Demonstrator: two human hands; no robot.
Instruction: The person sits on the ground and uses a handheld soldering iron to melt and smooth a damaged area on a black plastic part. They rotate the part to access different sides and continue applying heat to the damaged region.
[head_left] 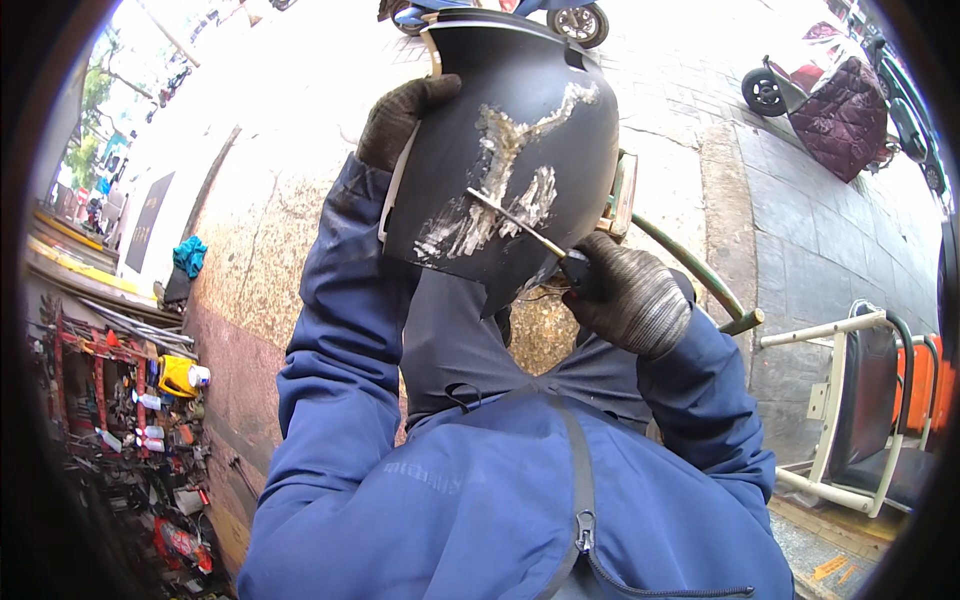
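– Start with the black panel [560, 160]. Found where?

– Held up mid-view, with grey trousers [455, 330] just below.

– And the hands? Clamped on what?

– Well apart. At the panel's upper left edge, the left hand [405, 118], gloved, with fingers curled over the rim. At its lower right edge, the right hand [635, 297], also gloved, closed around the dark handle of a thin metal tool [530, 232].

– Touching with the tip?

– Aimed at the rough streaks [497, 170] on the panel's face; cannot tell whether pressed down or just above.

– Worried about what?

– Could skid off those ridges and score the smooth black around them, if pushed too hard or too flat. Could also twist the panel, through pressing far from the left-hand grip. Might even split near the streaks, if brittle there; impossible to judge by sight.

– Made of what, by the look?

– Plastic, probably: softly bulging, with a notch near the upper right corner and a pale strip down the left edge. On top, crusty whitish-brown streaks, forked above, scraped-looking below. Knitted ribbing on the gloves; slim, straight metal on the tool.

– Anything nearby?

– Right of the panel, a green bar [700, 267]; farther right, a metal-framed chair [865, 400].
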